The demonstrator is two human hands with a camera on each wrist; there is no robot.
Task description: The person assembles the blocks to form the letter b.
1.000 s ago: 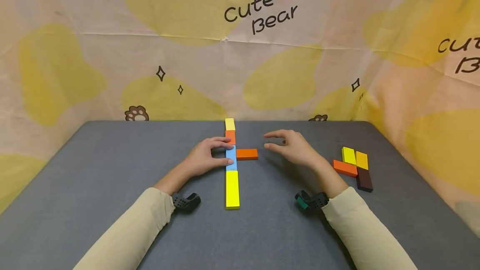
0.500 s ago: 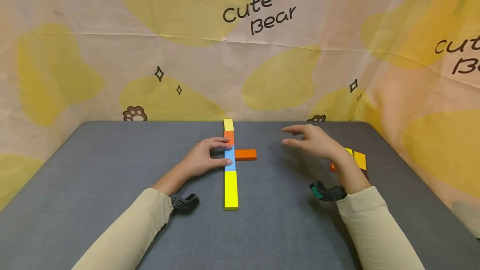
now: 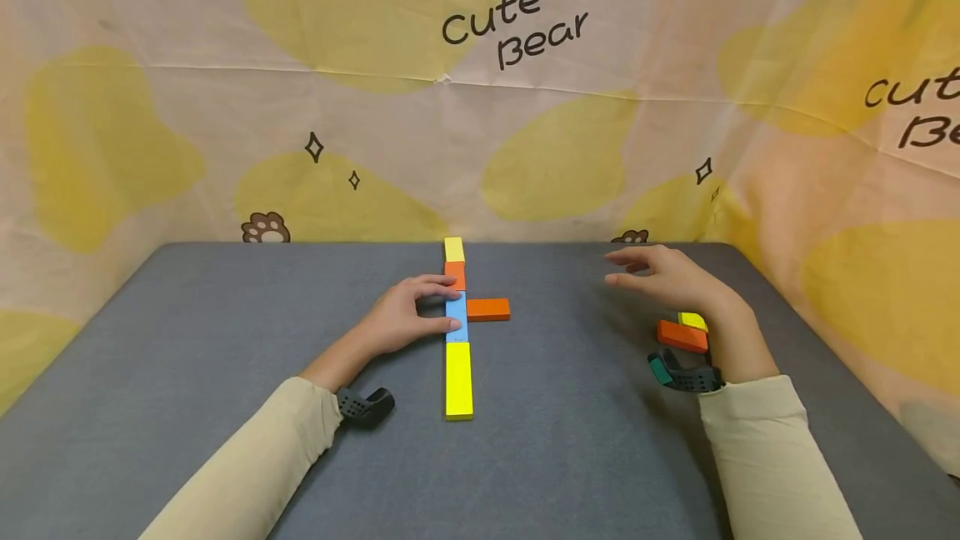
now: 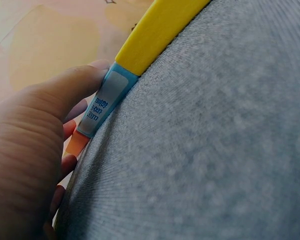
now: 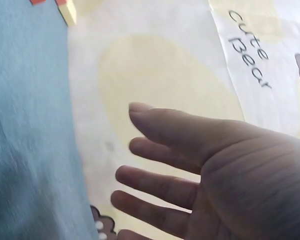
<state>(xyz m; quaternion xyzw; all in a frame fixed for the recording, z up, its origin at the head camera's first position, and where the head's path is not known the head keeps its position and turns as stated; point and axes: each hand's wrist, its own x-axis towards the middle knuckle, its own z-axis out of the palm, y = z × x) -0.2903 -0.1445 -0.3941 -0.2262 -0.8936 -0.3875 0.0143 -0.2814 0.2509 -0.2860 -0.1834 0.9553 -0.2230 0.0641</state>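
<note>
A row of blocks runs away from me in the head view: a yellow block [image 3: 459,382], a blue block [image 3: 457,311], an orange block [image 3: 454,269] and a pale yellow block [image 3: 453,249]. Another orange block [image 3: 488,310] juts right from the blue one. The left hand [image 3: 401,317] rests its fingertips on the row, thumb on the blue block and fingers close to its join with the orange. A white label [image 4: 105,95] shows on the blue block's side in the left wrist view. Raised over the table at right, the right hand [image 3: 675,275] holds nothing, fingers extended.
Beneath the right wrist lie an orange block [image 3: 682,336] and a yellow block [image 3: 692,321], partly covered by the arm. The grey table [image 3: 570,457] ends at a patterned cloth [image 3: 420,123] behind and to the right.
The right hand has moved right, away from the row, and its forearm now covers more of the loose blocks. The left hand stays on the row.
</note>
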